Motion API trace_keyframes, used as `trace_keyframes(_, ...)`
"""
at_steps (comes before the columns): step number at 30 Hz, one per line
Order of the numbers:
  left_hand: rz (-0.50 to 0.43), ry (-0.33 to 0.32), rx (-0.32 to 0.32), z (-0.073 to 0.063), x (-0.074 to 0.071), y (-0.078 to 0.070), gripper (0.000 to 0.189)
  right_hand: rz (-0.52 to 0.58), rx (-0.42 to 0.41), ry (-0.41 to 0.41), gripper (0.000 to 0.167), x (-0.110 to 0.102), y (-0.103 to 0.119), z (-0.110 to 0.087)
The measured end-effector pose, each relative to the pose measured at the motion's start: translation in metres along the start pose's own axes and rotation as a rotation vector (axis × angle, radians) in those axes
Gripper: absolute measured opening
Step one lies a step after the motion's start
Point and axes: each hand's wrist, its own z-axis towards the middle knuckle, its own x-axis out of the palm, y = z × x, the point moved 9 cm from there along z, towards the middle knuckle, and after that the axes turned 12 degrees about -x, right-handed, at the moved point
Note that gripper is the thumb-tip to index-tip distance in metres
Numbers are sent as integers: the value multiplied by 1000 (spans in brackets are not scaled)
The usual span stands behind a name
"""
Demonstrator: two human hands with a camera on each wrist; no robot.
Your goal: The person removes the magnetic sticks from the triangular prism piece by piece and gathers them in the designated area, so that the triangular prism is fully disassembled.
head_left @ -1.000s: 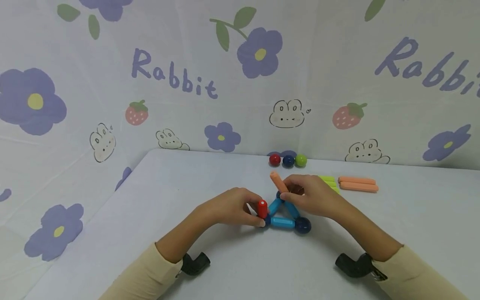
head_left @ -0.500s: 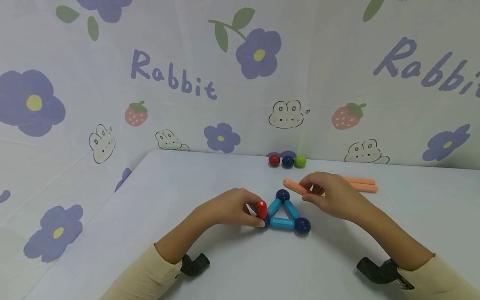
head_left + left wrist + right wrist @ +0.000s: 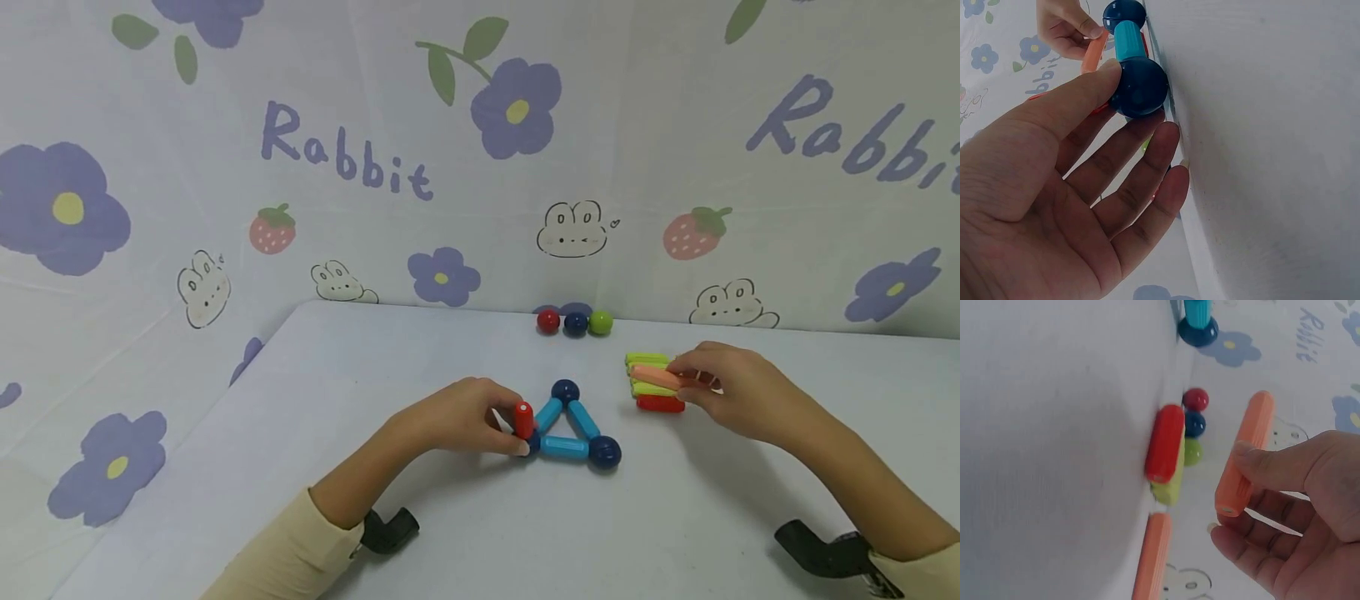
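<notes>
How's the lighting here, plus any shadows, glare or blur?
Head view: soft light, faint shadows on the white tabletop; left wrist view: dimmer, faint glints on the nearer glossy dark blue ball; right wrist view: broad grey shadow on the tabletop, red plastic rod slightly soft.

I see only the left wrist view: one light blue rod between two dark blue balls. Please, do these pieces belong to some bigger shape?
Observer: Yes, the head view shows a triangle with three light blue rods and three dark blue balls.
Operator: Thank you. The right grip holds an orange rod; is there a second one?
Observer: Yes, the right wrist view shows another orange rod, lying lower.
Operator: And are there balls outside the triangle?
Observer: Yes, a red ball, a single dark blue ball and a lime green ball sit in a row behind it.
</notes>
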Motion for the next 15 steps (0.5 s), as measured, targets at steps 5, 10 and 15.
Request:
trace_keyframes(5, 7, -8, -7, 0, -1, 2, 26, -19, 27, 23, 32, -6, -21, -6)
trace_keyframes(10, 0, -3, -9, 0, 0, 2, 26, -27, 117, 123, 24, -5, -50, -16)
trace_keyframes(15, -4, 1, -4, 1, 1, 1, 25, -43, 159, 186, 18, -3, -69, -27)
